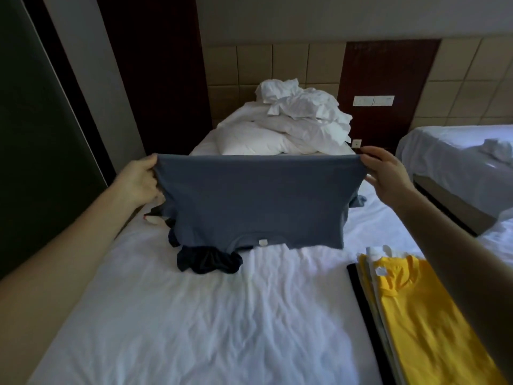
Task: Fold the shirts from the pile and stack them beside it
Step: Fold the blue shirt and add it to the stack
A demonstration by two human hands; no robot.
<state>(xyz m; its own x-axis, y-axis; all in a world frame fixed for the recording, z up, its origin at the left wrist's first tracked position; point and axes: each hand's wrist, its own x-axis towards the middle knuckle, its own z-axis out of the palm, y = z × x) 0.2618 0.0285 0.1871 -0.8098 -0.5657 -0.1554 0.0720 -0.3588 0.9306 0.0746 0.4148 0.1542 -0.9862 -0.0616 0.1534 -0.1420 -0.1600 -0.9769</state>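
Observation:
A grey-blue shirt [258,201] hangs stretched in the air over the white bed [194,315], collar and label at its lower edge. My left hand [138,182] grips its upper left corner and my right hand [388,176] pinches its upper right corner. Behind and below it lies the pile: a dark navy shirt [208,262] and bits of other garments, mostly hidden by the held shirt. At the lower right lies the stack of folded shirts [427,318], a yellow one on top, white and black ones showing at its left edge.
Crumpled white bedding and a pillow [291,126] are heaped at the head of the bed against the tiled headboard. A second bed [458,157] stands to the right across a narrow gap. A dark wall panel runs along the left side.

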